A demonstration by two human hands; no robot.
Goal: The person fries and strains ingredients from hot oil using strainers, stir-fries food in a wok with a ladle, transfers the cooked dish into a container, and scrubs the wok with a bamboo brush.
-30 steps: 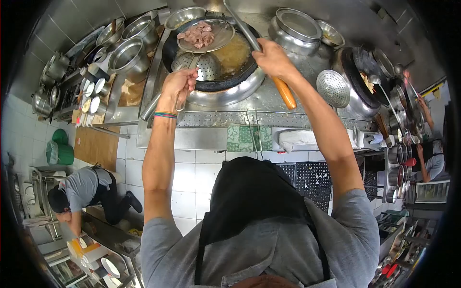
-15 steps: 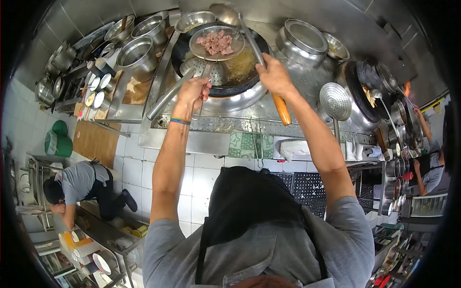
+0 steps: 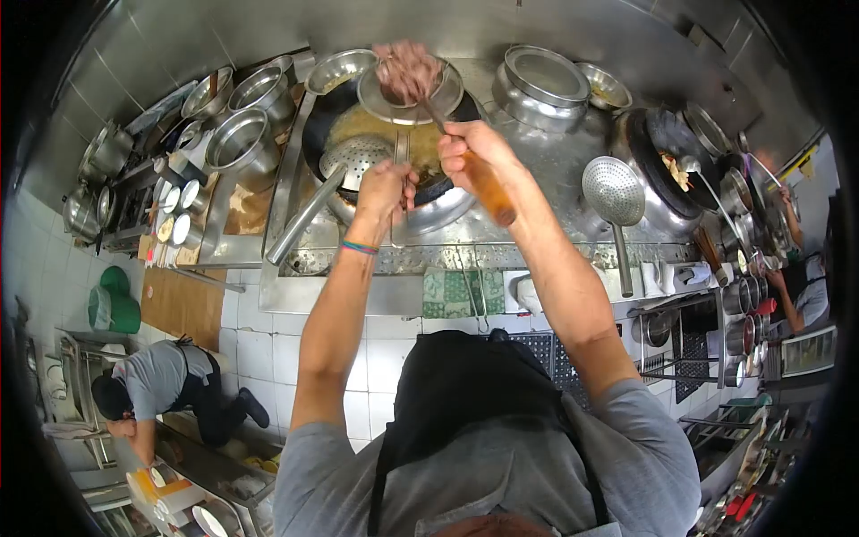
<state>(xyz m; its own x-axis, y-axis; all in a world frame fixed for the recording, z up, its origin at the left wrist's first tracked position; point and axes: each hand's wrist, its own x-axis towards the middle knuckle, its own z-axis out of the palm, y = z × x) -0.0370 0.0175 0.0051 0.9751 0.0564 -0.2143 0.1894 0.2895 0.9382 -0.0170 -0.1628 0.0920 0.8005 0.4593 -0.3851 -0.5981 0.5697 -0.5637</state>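
Observation:
My left hand point(image 3: 385, 190) is closed around the handle of a round mesh strainer point(image 3: 455, 91), which is held over the far side of a large wok point(image 3: 313, 148) with yellowish oil in it. Blurred pieces of pinkish meat point(image 3: 407, 67) are at the strainer's far part; some seem to be above its rim. My right hand point(image 3: 486, 148) grips a ladle by its wooden handle point(image 3: 489, 188). The ladle's shaft reaches to the meat, and its bowl is blurred and mostly hidden. A perforated skimmer point(image 3: 356, 161) rests in the wok, its handle passing left of my left hand.
Lidded pot point(image 3: 541, 89) and bowl point(image 3: 604, 85) stand to the right. Another skimmer point(image 3: 614, 192) lies at the counter's front, near a second wok point(image 3: 658, 179). Metal pots point(image 3: 242, 143) stand left. One person point(image 3: 170, 385) bends at lower left; another point(image 3: 805, 291) works far right.
The ladle has come back from beyond the strainer to the meat. The meat, flat in the strainer before, is now blurred and shifted to its far side. The view has shifted slightly.

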